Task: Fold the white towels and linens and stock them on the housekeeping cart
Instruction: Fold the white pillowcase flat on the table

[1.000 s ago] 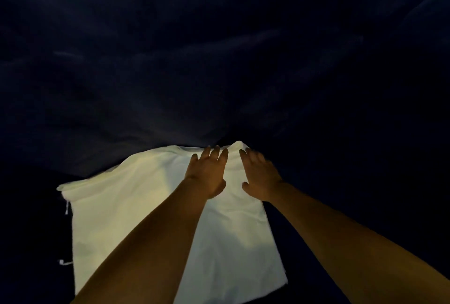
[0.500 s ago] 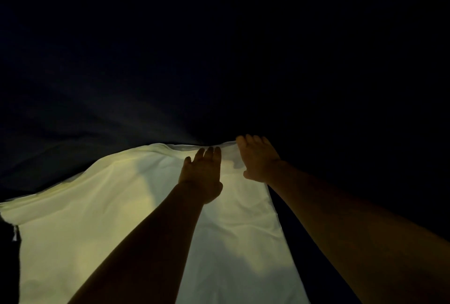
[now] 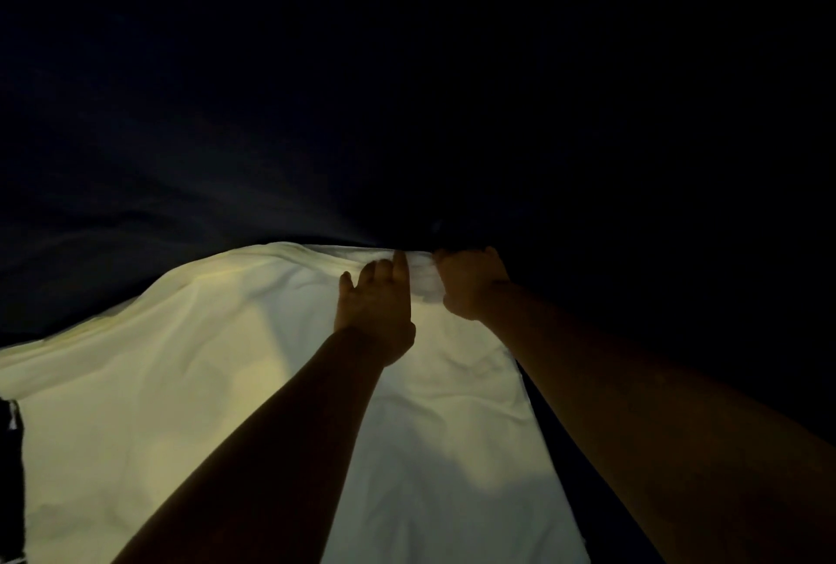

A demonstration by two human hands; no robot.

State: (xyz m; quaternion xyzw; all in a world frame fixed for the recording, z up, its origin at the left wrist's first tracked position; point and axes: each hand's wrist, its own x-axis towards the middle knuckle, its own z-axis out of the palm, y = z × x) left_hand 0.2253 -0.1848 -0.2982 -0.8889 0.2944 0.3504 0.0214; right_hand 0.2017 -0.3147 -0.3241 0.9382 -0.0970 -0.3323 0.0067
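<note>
- White sheet [image 3: 181,382] lies spread on a dark surface [image 3: 226,134].
- Left hand [image 3: 375,305] presses flat near its far edge, fingers straight.
- Right hand [image 3: 470,283] grips its bunched far-right corner.

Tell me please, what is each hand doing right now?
The left hand is open, flat on the white linen.
The right hand grips the linen's far corner, fingers curled.
</note>
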